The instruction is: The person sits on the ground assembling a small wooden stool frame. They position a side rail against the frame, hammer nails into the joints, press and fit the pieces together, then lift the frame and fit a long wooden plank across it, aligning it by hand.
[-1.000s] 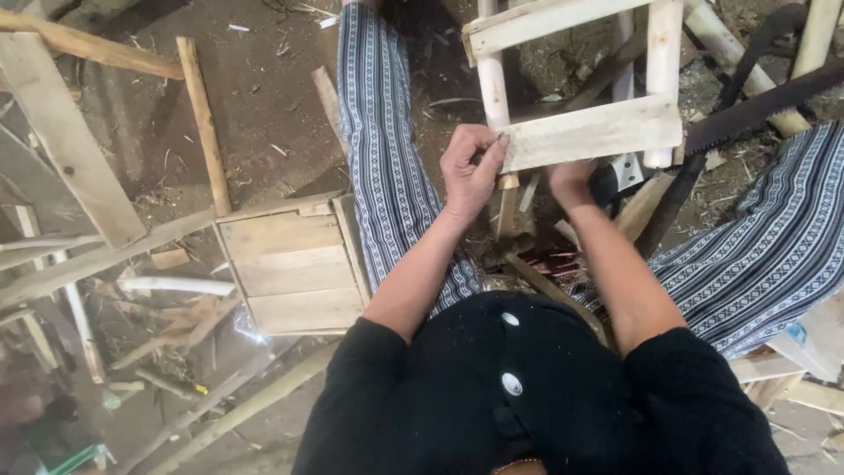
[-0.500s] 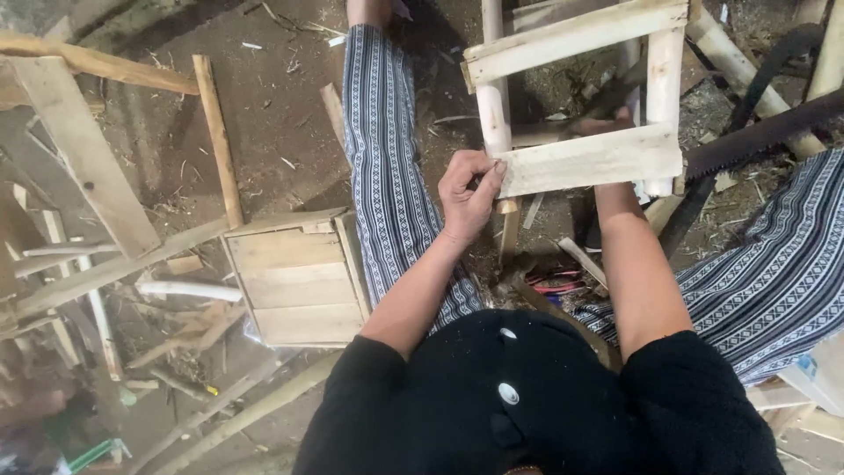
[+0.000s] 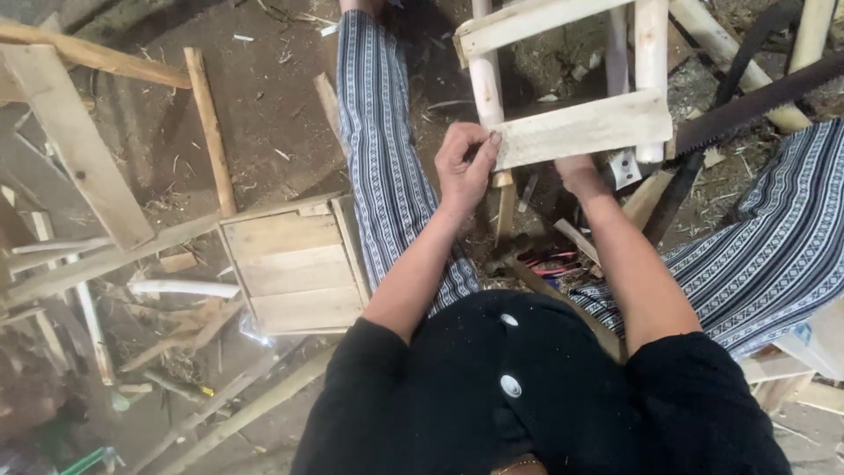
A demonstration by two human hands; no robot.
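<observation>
Dirt floor is littered with scraps; at one o'clock, a wooden frame is pinched by the left hand and grasped from beneath by the right hand.

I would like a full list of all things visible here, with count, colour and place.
wooden frame: one, pale wood, top centre, between the knees
saw blade: one, dark, upper right
slatted wooden panel: one, light brown, on the ground, centre left
long plank: one, pale, far left
round stick: one, tan, upper left
patterned trousers: blue and white stripes, both legs
left hand: grip on the frame's left end
right hand: under the frame's lower board
</observation>
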